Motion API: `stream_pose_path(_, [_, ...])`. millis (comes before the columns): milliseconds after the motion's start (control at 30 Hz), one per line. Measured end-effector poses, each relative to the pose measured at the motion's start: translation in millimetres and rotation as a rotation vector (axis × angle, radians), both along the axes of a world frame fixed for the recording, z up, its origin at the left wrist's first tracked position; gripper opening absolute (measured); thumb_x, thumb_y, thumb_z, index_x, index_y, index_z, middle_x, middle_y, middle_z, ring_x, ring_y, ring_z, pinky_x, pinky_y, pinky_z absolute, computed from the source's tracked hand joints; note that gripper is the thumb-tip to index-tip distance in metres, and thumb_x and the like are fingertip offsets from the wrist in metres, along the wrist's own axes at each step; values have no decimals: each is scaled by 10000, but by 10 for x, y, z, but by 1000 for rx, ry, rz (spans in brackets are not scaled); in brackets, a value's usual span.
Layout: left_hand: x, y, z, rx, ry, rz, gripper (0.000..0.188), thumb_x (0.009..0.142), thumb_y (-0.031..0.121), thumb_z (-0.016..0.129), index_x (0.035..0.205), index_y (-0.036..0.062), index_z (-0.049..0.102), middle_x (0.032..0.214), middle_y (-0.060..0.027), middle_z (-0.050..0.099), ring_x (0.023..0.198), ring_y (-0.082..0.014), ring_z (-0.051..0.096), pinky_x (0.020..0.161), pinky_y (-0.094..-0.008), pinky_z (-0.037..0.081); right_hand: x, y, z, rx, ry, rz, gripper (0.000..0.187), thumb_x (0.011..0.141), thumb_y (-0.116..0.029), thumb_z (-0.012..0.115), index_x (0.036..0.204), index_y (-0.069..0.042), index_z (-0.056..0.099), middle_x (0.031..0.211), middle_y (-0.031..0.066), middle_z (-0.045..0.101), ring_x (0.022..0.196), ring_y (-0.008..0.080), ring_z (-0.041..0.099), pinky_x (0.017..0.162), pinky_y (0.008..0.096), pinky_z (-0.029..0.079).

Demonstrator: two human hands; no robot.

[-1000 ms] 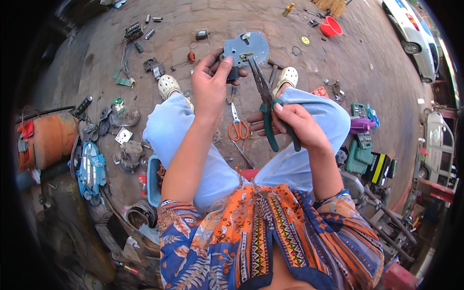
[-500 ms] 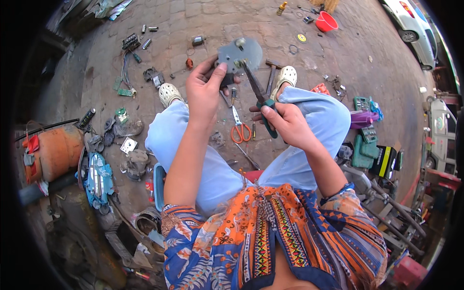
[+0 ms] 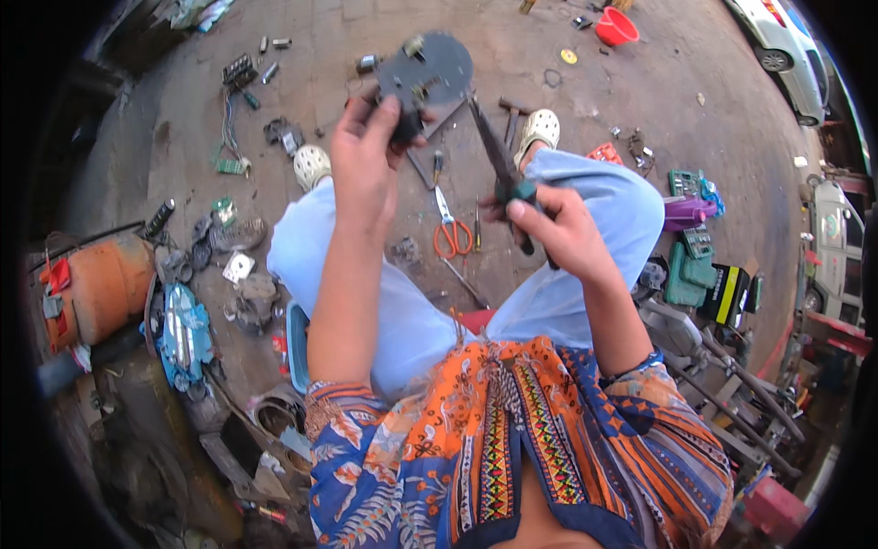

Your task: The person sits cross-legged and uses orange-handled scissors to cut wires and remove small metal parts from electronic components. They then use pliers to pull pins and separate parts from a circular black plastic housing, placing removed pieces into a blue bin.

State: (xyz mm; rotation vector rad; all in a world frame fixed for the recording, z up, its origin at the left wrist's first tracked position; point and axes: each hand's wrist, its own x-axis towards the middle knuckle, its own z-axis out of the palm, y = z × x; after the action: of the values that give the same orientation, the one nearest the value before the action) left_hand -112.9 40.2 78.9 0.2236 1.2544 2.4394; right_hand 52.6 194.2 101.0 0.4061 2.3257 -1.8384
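My left hand (image 3: 364,156) is closed round the dark body under a grey metal plate (image 3: 445,71) with a rounded edge. Small metal parts stand up from the plate's face, and my thumb presses along its lower left edge. Long-nosed pliers (image 3: 495,146) with dark green handles are gripped in my right hand (image 3: 565,231), jaws pointing up and away from me. Their tips lie near the plate's right edge in the picture; whether they touch it I cannot tell. Below, between my legs, scissors (image 3: 452,239) with orange handles lie on the ground.
A hammer (image 3: 513,119) lies by my right shoe, a thin screwdriver (image 3: 477,231) beside the scissors. To the left are an orange gas cylinder (image 3: 108,291) and scattered machine parts. Green tool cases (image 3: 688,277) lie to the right, a red bucket (image 3: 617,28) far off, with parked cars (image 3: 776,57) beyond.
My left hand has carried the plate up and to the left, tilting it. The pliers' tips, earlier at the small parts on the plate, have come away as my right hand shifted slightly right.
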Motion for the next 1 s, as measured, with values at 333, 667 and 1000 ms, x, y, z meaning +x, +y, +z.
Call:
stream_pose_path(333, [-245,-538,-205,71,-204,134,202,902,82,536,1044,-59,503,968,-194,613,871,-249,633,649,-268,540,-312,174,-2642,453,-475,-335,475,791,-424,624,873,41,675,780,159,655,752,291,632,738,356,477])
stream_pose_path(667, [-120,-681,-114,-178,-256,303,154,896,105,567,978,-18,521,926,-124,593,892,-225,608,605,-276,476,394,-27,-3867,1033,-865,-704,391,729,-243,723,1033,-36,589,1172,172,493,1099,347,482,890,422,432])
stream_pose_path(1000, [-63,-555,-20,-284,-260,194,154,937,114,502,1028,-7,529,997,-109,603,927,-192,591,612,-246,447,308,-180,-4142,532,-787,-381,423,783,-260,671,1059,0,484,1113,222,543,1011,370,565,839,438,472])
